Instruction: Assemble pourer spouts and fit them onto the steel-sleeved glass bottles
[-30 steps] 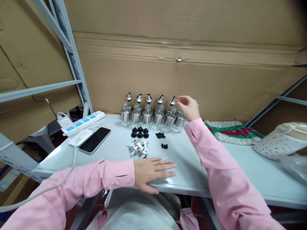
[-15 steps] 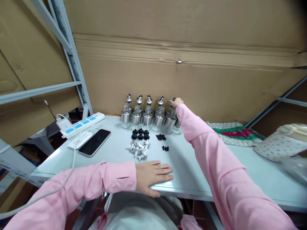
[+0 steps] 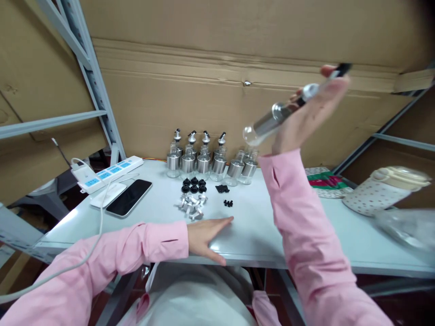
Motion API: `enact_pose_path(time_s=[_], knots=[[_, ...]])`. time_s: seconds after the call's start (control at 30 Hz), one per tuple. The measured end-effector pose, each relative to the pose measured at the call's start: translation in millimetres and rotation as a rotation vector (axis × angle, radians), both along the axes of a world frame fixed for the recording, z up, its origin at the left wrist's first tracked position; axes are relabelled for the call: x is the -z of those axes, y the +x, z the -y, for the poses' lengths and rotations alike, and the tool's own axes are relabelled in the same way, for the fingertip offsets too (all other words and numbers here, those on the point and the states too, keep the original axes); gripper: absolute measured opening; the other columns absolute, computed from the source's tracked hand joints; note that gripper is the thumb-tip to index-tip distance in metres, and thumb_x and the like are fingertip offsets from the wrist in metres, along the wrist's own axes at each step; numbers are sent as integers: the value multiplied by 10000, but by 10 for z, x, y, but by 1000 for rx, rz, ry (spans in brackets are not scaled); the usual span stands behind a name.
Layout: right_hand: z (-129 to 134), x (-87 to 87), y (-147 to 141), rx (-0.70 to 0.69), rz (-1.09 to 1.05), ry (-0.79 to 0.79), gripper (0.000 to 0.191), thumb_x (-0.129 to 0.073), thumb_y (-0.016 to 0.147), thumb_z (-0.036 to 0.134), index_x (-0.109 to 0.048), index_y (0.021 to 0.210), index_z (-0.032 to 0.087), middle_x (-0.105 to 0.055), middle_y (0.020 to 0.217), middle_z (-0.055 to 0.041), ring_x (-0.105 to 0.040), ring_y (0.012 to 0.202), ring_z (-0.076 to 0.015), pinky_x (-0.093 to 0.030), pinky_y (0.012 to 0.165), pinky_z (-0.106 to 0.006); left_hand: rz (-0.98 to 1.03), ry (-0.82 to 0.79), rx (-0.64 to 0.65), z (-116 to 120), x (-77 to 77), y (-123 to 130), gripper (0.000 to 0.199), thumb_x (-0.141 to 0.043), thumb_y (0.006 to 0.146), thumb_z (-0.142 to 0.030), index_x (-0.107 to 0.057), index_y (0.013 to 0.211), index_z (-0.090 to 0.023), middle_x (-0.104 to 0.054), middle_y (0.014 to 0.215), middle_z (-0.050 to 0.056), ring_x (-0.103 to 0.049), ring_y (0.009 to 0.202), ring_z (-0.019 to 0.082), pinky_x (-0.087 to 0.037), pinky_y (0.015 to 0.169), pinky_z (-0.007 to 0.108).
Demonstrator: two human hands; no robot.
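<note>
Raised above the table, my right hand [image 3: 309,111] is closed around an oil bottle [image 3: 270,121] with a pour spout; the bottle tilts with its glass base down to the left, and motion blurs it. My left hand [image 3: 209,237] rests at the table's front edge, holding nothing, thumb and fingers apart. Beyond it lie silver spout pieces [image 3: 193,206] in a loose pile, black stoppers [image 3: 193,185] in two rows, flat black pieces [image 3: 222,189] and small black plugs [image 3: 228,203]. Several glass bottles with steel sleeves [image 3: 203,164] stand along the back, some behind them with spouts fitted.
On the left of the white table [image 3: 254,231] lie a phone [image 3: 129,198], a white charging pad [image 3: 108,194] and a power strip [image 3: 112,174], with a cable crossing my left sleeve. At right are a dotted container [image 3: 384,190], a clear plastic bag [image 3: 408,228] and a colourful packet [image 3: 326,181].
My right hand has lifted the spouted oil bottle out of the back row, up and to the right, tilting it. My left hand's fingers have drawn together, with the thumb apart.
</note>
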State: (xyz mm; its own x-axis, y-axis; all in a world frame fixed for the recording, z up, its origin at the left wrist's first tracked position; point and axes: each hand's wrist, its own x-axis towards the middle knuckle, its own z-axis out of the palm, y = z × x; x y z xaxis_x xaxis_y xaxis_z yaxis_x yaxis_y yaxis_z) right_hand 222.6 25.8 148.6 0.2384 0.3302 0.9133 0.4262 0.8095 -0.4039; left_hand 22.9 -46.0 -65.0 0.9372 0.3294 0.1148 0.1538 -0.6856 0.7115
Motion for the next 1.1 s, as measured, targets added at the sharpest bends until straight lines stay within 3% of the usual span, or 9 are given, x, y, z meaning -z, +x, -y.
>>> enact_pose_path(time_s=[0.07,0.17,0.23,0.3,0.43,0.67,0.8,1.0,1.1], knots=[[440,122,-224,59,-299,139,408,-129,901,519,-436,982,262,-412,706,7,-503,627,-122,-389,581,-250,135,-197,-67,-50,58,-10,1135,-711,611,-499,21,1418,-179,-173,1459,222,-291,1321,298,-220,1083,474],[884,417,-492,-121,-296,-89,381,-216,901,508,-482,903,235,-438,624,25,-449,490,-99,-358,480,-230,305,-435,-113,-127,116,0,1214,-741,558,-513,90,1403,-246,-26,1480,217,-271,1332,290,-252,1067,479],[998,637,-589,-314,-220,-334,382,-266,891,515,-501,876,215,-468,595,24,-454,474,-95,-365,460,-225,378,-517,-134,-150,104,18,1216,-768,506,-512,3,1407,-244,-117,1468,214,-265,1332,293,-254,1062,485],[1013,842,-644,-458,-195,-541,410,-289,874,547,-512,863,202,-493,598,16,-471,482,-97,-390,455,-225,447,-520,-127,-138,52,33,1118,-796,480,-470,-186,1381,-214,-293,1411,190,-311,1307,291,-241,1071,479],[979,1136,-743,-595,-246,-691,430,-290,866,562,-515,839,196,-511,598,8,-490,494,-108,-429,469,-238,392,-542,-77,-67,-72,26,815,-807,513,-371,-465,1221,-155,-541,1224,138,-493,1157,279,-348,1012,433],[1031,1325,-806,-596,-311,-650,356,-330,863,495,-531,825,203,-548,665,-8,-516,549,-122,-467,528,-263,310,-607,-164,-73,-61,-8,579,-809,502,-316,-588,990,-97,-653,933,97,-608,901,247,-459,845,381],[1066,1453,-777,-556,-269,-556,235,-519,799,376,-573,968,222,-578,803,-30,-557,684,-149,-504,659,-313,298,-563,-183,-80,-41,-6,581,-808,501,-286,-580,1002,-99,-648,932,96,-603,890,242,-467,832,389],[1124,1569,-769,-544,-189,-408,230,-532,804,341,-604,1002,249,-560,982,-69,-592,854,-209,-526,710,-368,319,-485,-147,-68,-70,6,653,-806,503,-252,-556,1091,-115,-626,1058,119,-567,1017,280,-429,911,424],[1133,1583,-751,-568,-139,-417,223,-504,830,320,-598,1024,261,-558,1002,-65,-597,835,-199,-518,697,-359,307,-480,-119,-72,-72,11,607,-800,507,-229,-573,1058,-113,-642,1014,105,-580,989,273,-427,915,428]])
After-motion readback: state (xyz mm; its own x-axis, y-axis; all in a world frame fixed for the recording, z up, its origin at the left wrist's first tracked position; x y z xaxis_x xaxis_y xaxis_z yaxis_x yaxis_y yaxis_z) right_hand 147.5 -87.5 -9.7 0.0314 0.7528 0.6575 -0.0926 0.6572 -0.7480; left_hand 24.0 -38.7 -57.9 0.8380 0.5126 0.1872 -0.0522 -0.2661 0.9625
